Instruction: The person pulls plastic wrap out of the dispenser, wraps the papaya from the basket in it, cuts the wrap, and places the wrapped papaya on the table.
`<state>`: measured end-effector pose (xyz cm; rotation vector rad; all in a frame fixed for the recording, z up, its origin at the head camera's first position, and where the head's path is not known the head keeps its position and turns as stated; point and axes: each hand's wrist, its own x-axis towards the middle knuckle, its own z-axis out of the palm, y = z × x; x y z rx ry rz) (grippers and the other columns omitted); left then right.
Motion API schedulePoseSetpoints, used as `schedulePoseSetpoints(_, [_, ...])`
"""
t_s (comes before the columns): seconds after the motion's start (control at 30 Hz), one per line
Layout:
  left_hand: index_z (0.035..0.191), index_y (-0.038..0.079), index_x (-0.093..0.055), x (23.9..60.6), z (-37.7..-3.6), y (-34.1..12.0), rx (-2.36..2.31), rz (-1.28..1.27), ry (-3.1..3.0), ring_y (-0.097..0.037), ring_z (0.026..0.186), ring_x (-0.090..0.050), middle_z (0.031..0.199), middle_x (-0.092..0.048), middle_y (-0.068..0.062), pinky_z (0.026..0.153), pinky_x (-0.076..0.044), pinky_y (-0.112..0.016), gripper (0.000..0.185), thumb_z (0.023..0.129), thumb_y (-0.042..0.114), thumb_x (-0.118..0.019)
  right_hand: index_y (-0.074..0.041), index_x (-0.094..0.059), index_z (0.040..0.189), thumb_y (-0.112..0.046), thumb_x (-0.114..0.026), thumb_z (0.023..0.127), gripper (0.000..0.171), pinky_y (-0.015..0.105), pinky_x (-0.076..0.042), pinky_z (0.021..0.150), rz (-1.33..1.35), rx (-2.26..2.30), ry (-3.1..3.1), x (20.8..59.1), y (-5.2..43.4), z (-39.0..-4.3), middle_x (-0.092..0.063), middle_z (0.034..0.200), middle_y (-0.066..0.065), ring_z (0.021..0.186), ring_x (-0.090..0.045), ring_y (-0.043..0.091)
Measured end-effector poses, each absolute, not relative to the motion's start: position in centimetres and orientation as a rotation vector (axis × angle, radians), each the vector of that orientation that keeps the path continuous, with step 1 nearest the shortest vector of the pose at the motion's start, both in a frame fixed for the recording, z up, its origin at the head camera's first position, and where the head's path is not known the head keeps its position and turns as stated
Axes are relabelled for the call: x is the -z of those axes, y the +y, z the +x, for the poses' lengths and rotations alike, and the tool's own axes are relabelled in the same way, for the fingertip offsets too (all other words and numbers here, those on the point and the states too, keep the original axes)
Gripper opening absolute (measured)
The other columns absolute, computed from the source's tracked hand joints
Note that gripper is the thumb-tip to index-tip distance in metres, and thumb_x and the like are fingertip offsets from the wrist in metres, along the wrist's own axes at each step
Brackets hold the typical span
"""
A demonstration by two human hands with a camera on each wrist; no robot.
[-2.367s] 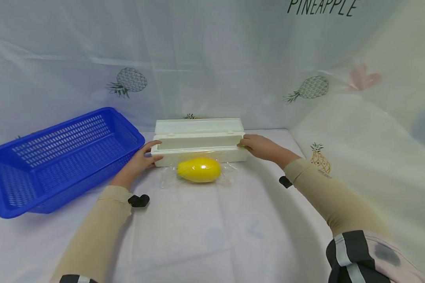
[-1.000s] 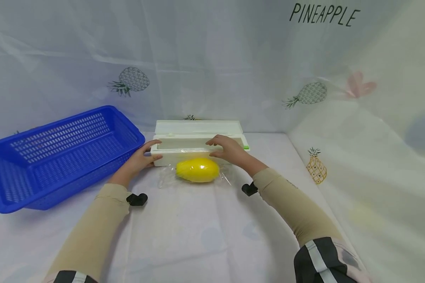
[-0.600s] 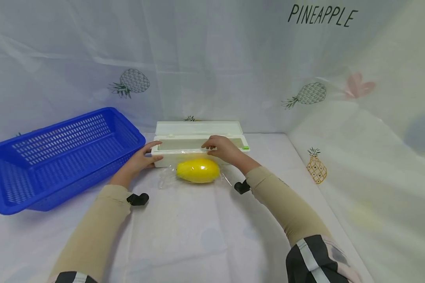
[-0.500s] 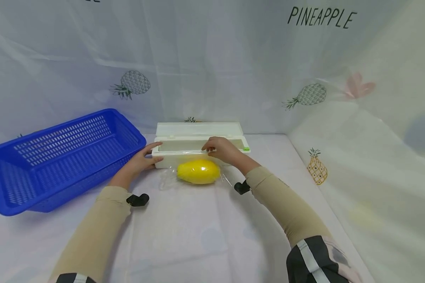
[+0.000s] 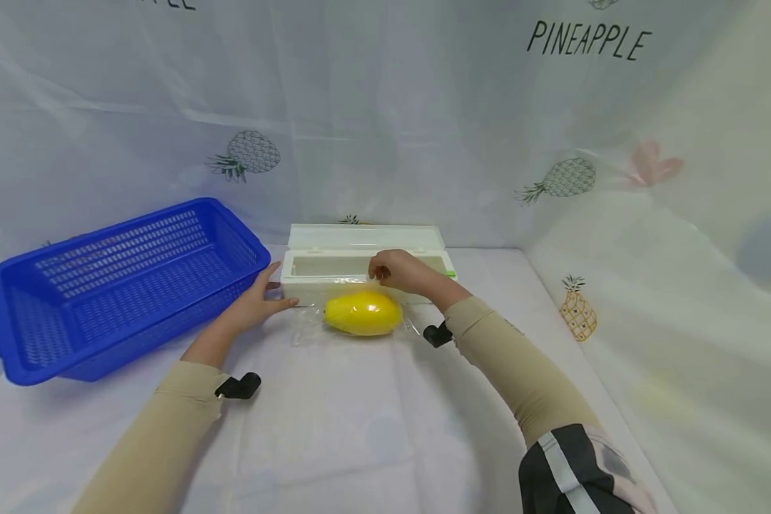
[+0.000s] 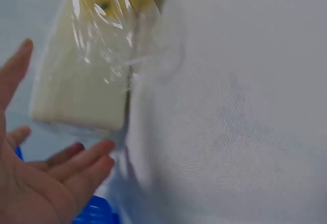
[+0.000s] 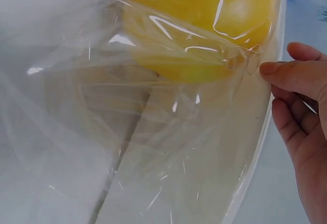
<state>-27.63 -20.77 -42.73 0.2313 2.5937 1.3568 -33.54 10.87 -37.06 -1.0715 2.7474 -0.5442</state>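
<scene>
A long white cling film dispenser [image 5: 308, 291] stands on the cloth, its lid [image 5: 366, 235] raised at the back. In front of it lies a smooth yellow oval fruit [image 5: 363, 313] under clear cling film [image 7: 168, 152]. My right hand [image 5: 407, 273] is at the dispenser's front edge; in the right wrist view its thumb and index finger pinch the film beside the fruit. My left hand [image 5: 250, 310], fingers spread, is by the dispenser's left end. The left wrist view shows that hand [image 6: 46, 183] holding nothing, a small gap from the box.
A blue plastic basket [image 5: 131, 343] with perforated walls sits at the left, close to my left hand. White cloth [image 5: 334, 421] covers the table, and pineapple-printed fabric [image 5: 392, 164] hangs behind it. A green slider [image 5: 451, 273] shows at the dispenser's right end.
My right hand moved left from the dispenser's right end to its front edge and pinched the film. My left hand let go of the dispenser's left end and drew back slightly.
</scene>
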Motion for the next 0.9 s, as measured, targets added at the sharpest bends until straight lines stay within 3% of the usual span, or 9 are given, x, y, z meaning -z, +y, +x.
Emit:
schedulePoseSetpoints(0.13, [0.153, 0.0, -0.012, 41.4, -25.8, -20.5, -1.179, 0.133, 2.682, -0.048, 0.128, -0.039, 0.143, -0.036, -0.034, 0.102, -0.036, -0.06, 0.09, 0.091, 0.032, -0.069, -0.009, -0.068, 0.095, 0.007, -0.067, 0.088, 0.018, 0.026, -0.05, 0.077, -1.08, 0.542, 2.735, 36.9, 10.9, -33.5, -0.062, 0.091, 0.001, 0.084, -0.054, 0.019])
schedulePoseSetpoints(0.23, [0.146, -0.001, -0.031, 40.5, -24.5, -19.9, -1.088, 0.084, 2.758, -0.042, 0.109, -0.055, 0.128, -0.053, -0.029, 0.087, -0.048, -0.051, 0.075, 0.091, 0.033, -0.069, -0.01, -0.069, 0.093, 0.008, -0.067, 0.087, 0.019, 0.025, -0.05, 0.077, -1.076, 0.545, 2.734, 36.9, 10.9, -33.5, -0.062, 0.092, 0.0, 0.085, -0.054, 0.019])
schedulePoseSetpoints(0.33, [0.137, 0.001, -0.046, 39.8, -23.7, -18.4, -1.099, 0.148, 2.855, -0.035, 0.098, -0.062, 0.118, -0.061, -0.022, 0.079, -0.052, -0.045, 0.059, 0.091, 0.029, -0.071, -0.01, -0.069, 0.094, 0.008, -0.067, 0.087, 0.019, 0.025, -0.05, 0.078, -1.067, 0.54, 2.738, 37.0, 10.9, -33.6, -0.063, 0.093, 0.001, 0.085, -0.055, 0.019])
schedulePoseSetpoints(0.63, [0.123, 0.007, -0.062, 38.9, -24.6, -11.5, -1.033, 0.646, 3.031, -0.033, 0.112, -0.055, 0.12, -0.06, -0.014, 0.098, -0.044, -0.047, 0.045, 0.082, 0.014, -0.08, -0.011, -0.07, 0.102, 0.002, -0.067, 0.089, 0.018, 0.026, -0.05, 0.076, -0.984, 0.527, 2.78, 37.2, 11.1, -33.8, -0.063, 0.091, 0.001, 0.084, -0.056, 0.018])
schedulePoseSetpoints(0.9, [0.127, 0.014, -0.061, 39.2, -27.0, -9.6, -0.812, 0.728, 3.041, -0.031, 0.126, -0.044, 0.133, -0.053, -0.009, 0.108, -0.032, -0.048, 0.061, 0.074, 0.03, -0.087, -0.007, -0.074, 0.102, -0.005, -0.071, 0.089, 0.014, 0.025, -0.051, 0.076, -0.915, 0.503, 2.834, 37.2, 11.2, -33.7, -0.065, 0.09, 0.002, 0.082, -0.057, 0.018])
